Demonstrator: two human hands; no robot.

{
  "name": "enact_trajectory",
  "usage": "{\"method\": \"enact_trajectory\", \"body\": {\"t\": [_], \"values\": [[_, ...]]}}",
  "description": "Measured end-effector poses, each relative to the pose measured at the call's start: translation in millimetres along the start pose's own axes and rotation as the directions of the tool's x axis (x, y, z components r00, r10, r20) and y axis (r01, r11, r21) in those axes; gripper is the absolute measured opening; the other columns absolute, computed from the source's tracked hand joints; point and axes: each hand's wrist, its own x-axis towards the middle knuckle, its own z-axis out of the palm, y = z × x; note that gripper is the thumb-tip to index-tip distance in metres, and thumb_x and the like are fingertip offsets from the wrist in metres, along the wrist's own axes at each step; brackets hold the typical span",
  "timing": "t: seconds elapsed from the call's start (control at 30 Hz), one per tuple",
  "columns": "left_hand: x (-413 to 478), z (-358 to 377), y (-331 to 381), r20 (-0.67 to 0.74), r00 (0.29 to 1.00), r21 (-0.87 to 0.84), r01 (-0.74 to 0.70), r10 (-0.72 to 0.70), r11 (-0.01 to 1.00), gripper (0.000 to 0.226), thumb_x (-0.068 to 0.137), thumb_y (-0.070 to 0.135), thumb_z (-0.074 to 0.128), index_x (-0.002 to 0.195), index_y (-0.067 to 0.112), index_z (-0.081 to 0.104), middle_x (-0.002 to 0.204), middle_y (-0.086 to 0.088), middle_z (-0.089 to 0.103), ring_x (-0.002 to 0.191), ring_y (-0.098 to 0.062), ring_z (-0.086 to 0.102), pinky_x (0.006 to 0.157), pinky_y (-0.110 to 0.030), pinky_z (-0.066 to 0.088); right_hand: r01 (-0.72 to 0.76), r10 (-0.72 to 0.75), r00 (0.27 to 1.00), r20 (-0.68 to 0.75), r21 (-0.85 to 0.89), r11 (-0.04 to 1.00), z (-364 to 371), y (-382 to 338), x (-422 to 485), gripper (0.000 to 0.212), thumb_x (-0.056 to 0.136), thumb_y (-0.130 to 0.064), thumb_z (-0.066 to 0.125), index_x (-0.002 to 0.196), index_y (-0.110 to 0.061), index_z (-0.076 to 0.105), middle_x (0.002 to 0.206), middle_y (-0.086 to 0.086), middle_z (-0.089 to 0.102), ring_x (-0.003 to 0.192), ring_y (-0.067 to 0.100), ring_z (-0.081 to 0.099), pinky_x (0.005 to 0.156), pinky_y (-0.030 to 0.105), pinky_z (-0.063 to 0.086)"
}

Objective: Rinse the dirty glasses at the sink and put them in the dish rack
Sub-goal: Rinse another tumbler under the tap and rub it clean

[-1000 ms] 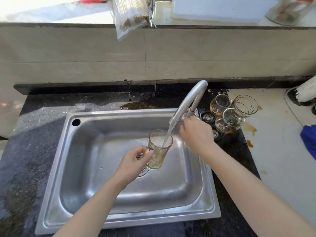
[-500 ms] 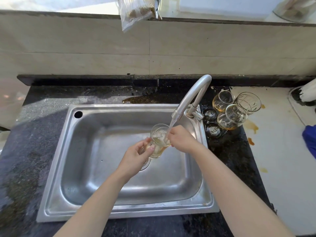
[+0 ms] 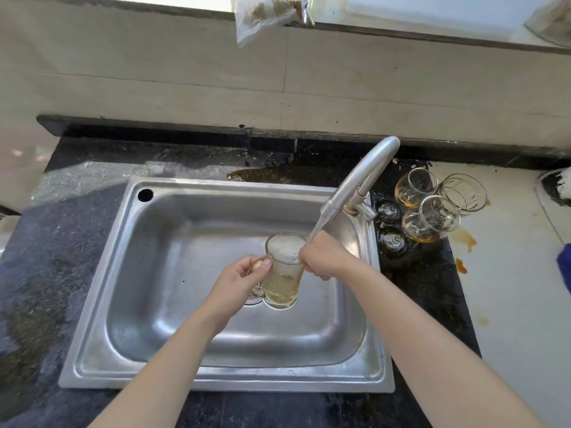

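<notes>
Over the steel sink [image 3: 173, 307] my left hand [image 3: 238, 281] grips the handle of a clear glass mug [image 3: 282, 273] holding yellowish water. Water streams from the curved tap [image 3: 361, 177] onto the mug's rim. My right hand [image 3: 326, 257] holds the mug's right rim, fingers at its mouth. Three dirty stemless glasses [image 3: 432, 200] with amber dregs stand right of the tap, and two more clear glasses [image 3: 391, 223] sit on the dark counter beside them. No dish rack is visible.
A brown puddle [image 3: 262, 176] lies on the dark counter behind the sink. Amber stains [image 3: 463, 239] mark the pale surface on the right. A plastic bag [image 3: 262, 17] hangs over the ledge above. Something blue [image 3: 565, 267] shows at the right edge.
My right hand left the tap handle and came down to the mug's rim. The mug has filled with more water and stays under the stream.
</notes>
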Motion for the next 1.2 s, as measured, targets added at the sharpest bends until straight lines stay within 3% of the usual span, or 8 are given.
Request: {"method": "enact_trajectory", "body": {"t": [0.2,0.33,0.43,0.57,0.73,0.93,1.1,1.2], "values": [[15,14,16,-0.083,0.996,0.024,0.024,-0.022,0.999,0.035,0.091,0.031,0.063,0.082,-0.003,0.059,0.072,-0.001,0.059,0.067,-0.007,0.055,0.068,-0.018,0.044,-0.066,0.077,0.995,-0.07,0.151,0.986,-5,7,4,0.013,0.082,-0.012,0.044,0.073,-0.007,0.052,0.057,0.006,0.046,0.047,0.018,0.036,0.043,0.022,0.029],[21,18,19,-0.197,0.97,-0.088,0.125,-0.14,0.988,0.041,0.091,0.043,0.06,0.082,0.004,0.069,0.07,-0.002,0.067,0.075,-0.021,0.062,0.08,-0.04,0.054,0.113,-0.097,0.975,-0.199,0.07,0.991,-1,-4,-1,0.046,0.098,-0.04,0.028,0.068,-0.015,0.052,0.071,0.004,0.058,0.07,0.025,0.054,0.069,0.035,0.044],[24,34,28,-0.231,0.945,-0.218,0.181,-0.231,0.959,0.037,0.093,0.043,0.057,0.081,0.01,0.07,0.072,-0.007,0.071,0.067,-0.022,0.066,0.062,-0.032,0.058,0.183,-0.15,0.951,-0.271,0.101,0.978,11,-7,-8,0.054,0.1,-0.05,0.016,0.082,-0.02,0.057,0.093,0.008,0.06,0.092,0.025,0.056,0.089,0.039,0.044],[25,42,31,-0.263,0.925,-0.228,0.215,-0.273,0.95,0.041,0.092,0.044,0.058,0.078,0.005,0.063,0.067,-0.013,0.067,0.055,-0.023,0.061,0.044,-0.025,0.048,0.218,-0.21,0.884,-0.419,-0.029,0.976,35,-4,-19,0.051,0.099,-0.048,0.02,0.121,-0.01,0.046,0.115,0.015,0.059,0.109,0.035,0.056,0.081,0.037,0.04],[18,38,26,-0.338,0.883,-0.127,0.3,-0.326,0.945,0.051,0.093,0.044,0.055,0.068,0.001,0.064,0.054,-0.011,0.069,0.055,-0.027,0.065,0.056,-0.029,0.051,0.108,-0.104,0.986,-0.132,0.024,0.994,19,-12,-9,0.054,0.102,-0.044,0.022,0.137,-0.006,0.04,0.139,0.018,0.044,0.129,0.035,0.042,0.101,0.038,0.033],[33,39,38,-0.364,0.828,-0.34,0.309,-0.427,0.888,0.038,0.097,0.039,0.052,0.077,0.007,0.058,0.059,-0.012,0.066,0.041,-0.019,0.06,0.038,-0.024,0.045,0.125,-0.214,0.951,-0.224,-0.356,0.926,29,-17,-33,0.05,0.102,-0.037,0.023,0.144,-0.011,0.023,0.14,0.022,0.039,0.117,0.04,0.049,0.088,0.044,0.041],[33,48,48,-0.354,0.812,-0.453,0.286,-0.464,0.845,0.035,0.098,0.037,0.05,0.087,0.005,0.052,0.059,-0.006,0.061,0.044,-0.017,0.062,0.038,-0.028,0.049,0.076,-0.098,0.988,-0.12,-0.176,0.981,-3,-24,2,0.037,0.1,-0.041,0.025,0.106,-0.017,0.052,0.108,0.014,0.057,0.109,0.033,0.055,0.074,0.033,0.035],[35,50,55,-0.292,0.793,-0.64,0.253,-0.534,0.726,0.043,0.1,0.033,0.047,0.125,-0.002,0.048,0.077,-0.007,0.059,0.039,-0.014,0.06,0.038,-0.028,0.052,0.218,-0.464,0.808,-0.364,-0.546,0.809,13,-21,-9,0.035,0.098,-0.028,0.027,0.102,-0.009,0.056,0.094,0.012,0.06,0.087,0.034,0.059,0.066,0.036,0.042]]}}
